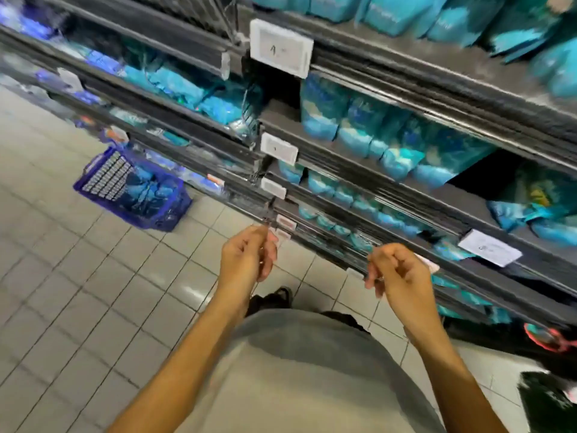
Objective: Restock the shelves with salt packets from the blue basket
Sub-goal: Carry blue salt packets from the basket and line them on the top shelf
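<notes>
Head view, blurred by motion. Both hands raised in front of the grey shirt, well apart from each other, palms facing in.

Left hand: fingers loosely curled, nothing in it. It hangs just before the edge of a low shelf, near the small white and pink price tags; contact cannot be told.

Right hand: fingers loosely curled too, nothing held, close in front of a lower shelf rail.

Blue basket sits on the tiled floor at the left, against the base of the shelves, tilted in this view. Blue salt packets lie inside it, under clear wrap.

Shelves: dark grey tiers, most lined with teal and blue packets. Packet print too smeared to read; no brand legible.

Labels: large white tag on the upper rail, 1 dark mark on it, perhaps a digit, not readable. A white card lower right, writing illegible.

A dark shoe shows below the hands.
</notes>
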The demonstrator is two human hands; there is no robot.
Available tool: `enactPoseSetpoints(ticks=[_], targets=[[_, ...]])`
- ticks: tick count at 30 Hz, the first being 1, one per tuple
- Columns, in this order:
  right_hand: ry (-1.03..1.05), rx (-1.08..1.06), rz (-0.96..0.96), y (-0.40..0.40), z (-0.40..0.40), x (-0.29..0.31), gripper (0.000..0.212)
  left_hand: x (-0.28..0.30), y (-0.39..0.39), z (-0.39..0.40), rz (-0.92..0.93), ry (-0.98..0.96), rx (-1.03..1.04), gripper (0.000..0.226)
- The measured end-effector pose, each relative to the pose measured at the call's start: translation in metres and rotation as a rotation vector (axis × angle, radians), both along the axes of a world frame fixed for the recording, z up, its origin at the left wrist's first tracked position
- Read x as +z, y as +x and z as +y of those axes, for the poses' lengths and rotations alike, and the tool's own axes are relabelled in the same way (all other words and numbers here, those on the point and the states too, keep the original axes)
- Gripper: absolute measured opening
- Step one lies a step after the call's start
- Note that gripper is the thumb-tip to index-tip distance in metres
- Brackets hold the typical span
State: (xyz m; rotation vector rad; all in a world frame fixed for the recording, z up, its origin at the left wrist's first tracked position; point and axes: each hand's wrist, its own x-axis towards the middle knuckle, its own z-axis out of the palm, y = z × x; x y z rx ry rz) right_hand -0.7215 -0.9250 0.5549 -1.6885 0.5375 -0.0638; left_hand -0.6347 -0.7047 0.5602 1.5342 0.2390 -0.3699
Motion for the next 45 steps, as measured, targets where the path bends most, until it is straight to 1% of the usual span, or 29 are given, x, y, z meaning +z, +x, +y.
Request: enactPoseSetpoints(ticks=[4,7,9,12,15,17,18,20,21,24,25,28,30,34,37,40,43,45], targets=[[-0.051,0.19,0.07,-0.005,0.009,-0.031,0.034,-0.009,-0.024,0.021,0.031,0.026,0.165,0.037],[-0.019,0.343,0.109,-0.004,0.027,-0.049,0.032,-0.014,-0.052,0.041,0.033,0.11,0.287,0.037],[-0.058,0.468,0.14,-0.002,0.044,-0.059,0.032,-0.019,-0.077,0.059,0.052,0.148,0.38,0.037],[-0.059,0.648,0.182,0.007,0.081,-0.068,0.029,-0.031,-0.12,0.087,0.122,0.22,0.545,0.04],[-0.078,0.763,0.174,0.03,0.126,-0.071,0.023,-0.052,-0.159,0.119,0.202,0.335,0.73,0.039],[-0.045,0.851,0.136,0.05,0.159,-0.068,0.034,-0.064,-0.183,0.138,0.251,0.409,0.825,0.036],[-0.027,0.894,0.122,0.06,0.177,-0.065,0.039,-0.071,-0.193,0.146,0.266,0.413,0.869,0.036],[-0.009,0.957,0.121,0.081,0.214,-0.06,0.045,-0.079,-0.209,0.161,0.292,0.348,0.965,0.038],[-0.018,0.986,0.126,0.092,0.233,-0.059,0.045,-0.082,-0.213,0.17,0.313,0.32,1.011,0.038],[-0.055,1.07,0.116,0.124,0.291,-0.061,0.03,-0.093,-0.215,0.206,0.368,0.263,1.105,0.034],[-0.058,1.087,0.115,0.134,0.31,-0.063,0.031,-0.096,-0.212,0.22,0.381,0.249,1.125,0.032],[-0.034,1.094,0.154,0.158,0.365,-0.063,0.031,-0.104,-0.188,0.271,0.415,0.209,1.17,0.028],[-0.025,1.064,0.186,0.172,0.397,-0.06,0.03,-0.104,-0.162,0.31,0.411,0.177,1.157,0.026],[-0.05,0.963,0.229,0.195,0.432,-0.06,0.036,-0.098,-0.094,0.382,0.373,0.128,1.031,0.033],[-0.064,0.846,0.222,0.209,0.436,-0.059,0.038,-0.09,-0.035,0.428,0.32,0.113,0.907,0.038],[-0.057,0.684,0.198,0.221,0.429,-0.058,0.029,-0.084,0.023,0.467,0.283,0.104,0.841,0.04],[-0.088,0.567,0.189,0.234,0.417,-0.063,0.037,-0.083,0.08,0.503,0.267,0.131,0.78,0.04],[-0.063,0.487,0.203,0.246,0.41,-0.071,0.036,-0.086,0.114,0.522,0.262,0.153,0.748,0.039]])
